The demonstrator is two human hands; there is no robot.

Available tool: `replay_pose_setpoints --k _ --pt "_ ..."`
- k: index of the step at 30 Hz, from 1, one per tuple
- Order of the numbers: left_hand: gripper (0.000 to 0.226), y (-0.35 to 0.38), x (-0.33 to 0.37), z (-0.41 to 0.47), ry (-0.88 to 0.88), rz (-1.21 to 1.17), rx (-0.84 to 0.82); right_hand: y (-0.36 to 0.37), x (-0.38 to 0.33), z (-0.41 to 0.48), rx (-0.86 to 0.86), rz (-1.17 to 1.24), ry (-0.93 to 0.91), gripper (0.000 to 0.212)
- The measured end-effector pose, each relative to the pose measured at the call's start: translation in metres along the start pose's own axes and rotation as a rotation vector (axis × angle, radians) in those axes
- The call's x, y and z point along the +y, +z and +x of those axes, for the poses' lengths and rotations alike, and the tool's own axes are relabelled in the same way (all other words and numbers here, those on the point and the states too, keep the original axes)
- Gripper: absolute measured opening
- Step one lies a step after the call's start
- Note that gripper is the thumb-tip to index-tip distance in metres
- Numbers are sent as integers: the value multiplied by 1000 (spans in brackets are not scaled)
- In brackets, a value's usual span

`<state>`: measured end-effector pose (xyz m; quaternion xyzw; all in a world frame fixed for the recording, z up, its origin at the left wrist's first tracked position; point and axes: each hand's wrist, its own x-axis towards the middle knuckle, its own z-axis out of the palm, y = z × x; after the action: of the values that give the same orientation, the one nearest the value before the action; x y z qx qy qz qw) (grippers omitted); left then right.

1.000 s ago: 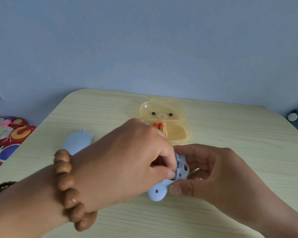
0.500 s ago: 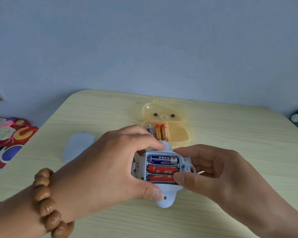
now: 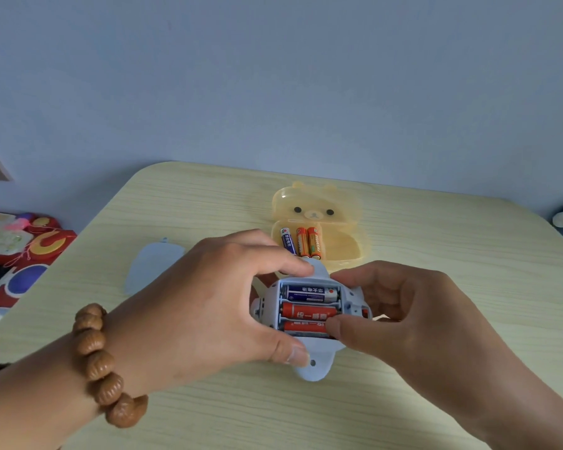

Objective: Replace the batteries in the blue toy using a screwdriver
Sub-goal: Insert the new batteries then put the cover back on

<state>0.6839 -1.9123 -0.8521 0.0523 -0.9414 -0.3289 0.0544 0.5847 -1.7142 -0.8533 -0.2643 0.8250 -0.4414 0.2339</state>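
Note:
The blue toy (image 3: 317,363) lies underside up near the table's front, its battery bay uncovered. Three batteries fill the bay: a blue one (image 3: 309,293) at the back and two red ones (image 3: 307,312) in front of it. My left hand (image 3: 208,306) grips the toy's left side, index finger over its far edge and thumb on its near edge. My right hand (image 3: 400,310) holds the right side, with the thumb pressing on the end of the nearest red battery. The pale blue battery cover (image 3: 150,264) lies on the table to the left. No screwdriver is in view.
A yellow bear-shaped case (image 3: 342,251) stands open behind the toy with three loose batteries (image 3: 301,241) in it. The light wooden table (image 3: 468,287) has rounded far corners. Colourful toys (image 3: 23,254) lie off the left edge.
The toy has been turned from on edge to underside up, which reveals the three batteries in the bay. My left hand has slid off the top to the toy's left side.

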Motion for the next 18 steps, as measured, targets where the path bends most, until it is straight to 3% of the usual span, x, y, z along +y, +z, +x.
replay_pose_setpoints --k 5,8,10,12,16,18 --pt "79 0 0 -1 5 -27 19 -4 -2 -1 -45 -2 -27 25" --pt "78 0 -2 -2 -10 -44 17 -7 -6 -7 -170 38 -71 51" --pt "79 -2 -2 -4 2 -43 -13 -6 -4 -8 -157 31 -89 68" --pt "82 -12 -4 -6 -13 -6 -79 -4 -1 -7 -119 61 -95 69" --pt "85 -43 -23 -10 -213 298 -66 -2 0 -6 -115 109 -94 68" --pt "104 -49 -36 -10 -371 512 -4 -3 -2 -7 -118 123 -92 68"
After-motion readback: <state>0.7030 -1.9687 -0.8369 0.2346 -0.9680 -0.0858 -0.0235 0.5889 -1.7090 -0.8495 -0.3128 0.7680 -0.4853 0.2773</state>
